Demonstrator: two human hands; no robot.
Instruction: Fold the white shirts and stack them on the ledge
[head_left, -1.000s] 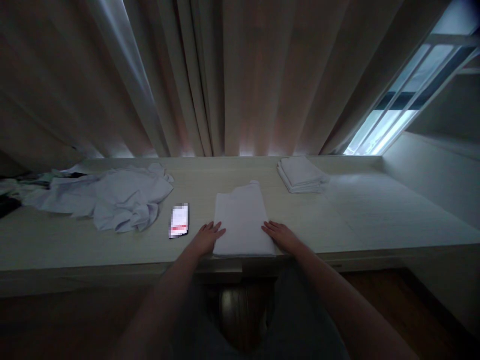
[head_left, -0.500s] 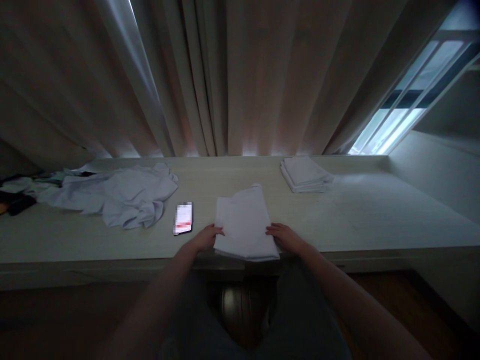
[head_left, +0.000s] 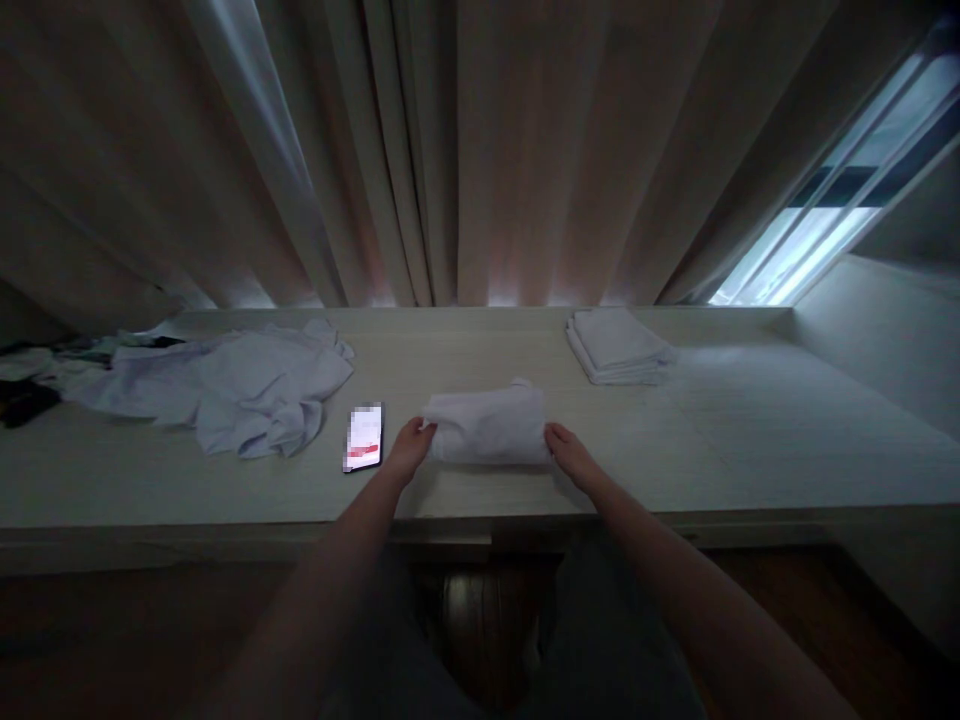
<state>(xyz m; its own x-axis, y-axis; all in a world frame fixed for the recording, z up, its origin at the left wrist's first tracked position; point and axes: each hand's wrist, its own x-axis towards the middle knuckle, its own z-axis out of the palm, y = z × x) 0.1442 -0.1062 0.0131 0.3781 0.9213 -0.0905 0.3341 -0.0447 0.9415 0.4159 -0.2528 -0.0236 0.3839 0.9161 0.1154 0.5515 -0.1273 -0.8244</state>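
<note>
A white garment, folded into a wide, short bundle, lies on the pale tabletop in front of me. My left hand pinches its left side near the upper corner, where the fabric puckers. At the right side, my right hand is closed on the edge, thumb and fingers together. A small bump of fabric sticks up at the bundle's far edge. What kind of garment it is cannot be made out.
A phone with a lit screen lies just left of my left hand. Further left is a crumpled heap of white clothes, with darker cloth beyond. A neat folded white stack sits at back right. Curtains hang behind.
The garment's near part has been folded up and away from me, so it is now much shorter. Both hands have moved slightly forward with its edges.
</note>
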